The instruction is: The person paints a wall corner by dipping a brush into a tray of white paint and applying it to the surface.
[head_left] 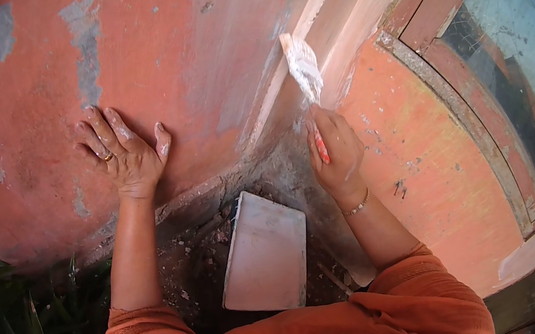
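My right hand (337, 150) grips the red handle of a paintbrush (304, 69), whose head is coated in white paint. The brush points up and its bristle end lies at a pale raised moulding (320, 6) in the wall corner; whether it touches cannot be told. Against the orange-red wall (157, 66) my left hand (118, 150) rests with its fingers spread, a ring on one finger and white paint on the fingertips. Grey patches show where that wall's paint has peeled.
Below, between my arms, a pale rectangular tray or board (267, 252) leans on the dirt near the corner. Green plants (37, 329) grow at the lower left. On the right, a worn wooden window frame (482, 137) with glass (515, 57) is set in the orange wall (428, 192).
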The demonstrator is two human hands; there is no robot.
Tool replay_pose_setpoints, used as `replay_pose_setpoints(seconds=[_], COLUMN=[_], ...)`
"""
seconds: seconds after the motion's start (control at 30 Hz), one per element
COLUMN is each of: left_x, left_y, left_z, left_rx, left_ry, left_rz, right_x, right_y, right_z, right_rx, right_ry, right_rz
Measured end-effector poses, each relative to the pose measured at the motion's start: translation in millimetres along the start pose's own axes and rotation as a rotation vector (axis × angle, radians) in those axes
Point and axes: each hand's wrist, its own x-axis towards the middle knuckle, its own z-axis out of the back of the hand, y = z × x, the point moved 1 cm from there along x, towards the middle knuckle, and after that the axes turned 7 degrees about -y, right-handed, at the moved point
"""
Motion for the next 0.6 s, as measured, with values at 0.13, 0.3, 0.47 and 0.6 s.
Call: replay_pose_setpoints(seconds=[0.13,0.3,0.47,0.6], left_x=[2.1,2.7,2.0,0.6], left_y=[-4.4,-3.8,-4.6,-3.1], left_z=[-3.1,-1.6,0.7,0.5], left_rx=[-0.012,-0.007,-0.009,-0.017], left_ry=[-0.017,0.0,-0.002,0.008], left_rz=[-0.001,-0.016,0.005,0.005], right_x=[-44.8,-125.0,-158.4,-108.3], right_y=[10.2,40.1,57.7,64.6], right_z=[-27.7,-45.7,-49.9,-31.1], right_rx=[-0.023,0.09,0.172,0.29], right_ry=[0.162,0.37,0.402,0.196], right_rz=[-0.062,-0.148,-0.251,-0.389])
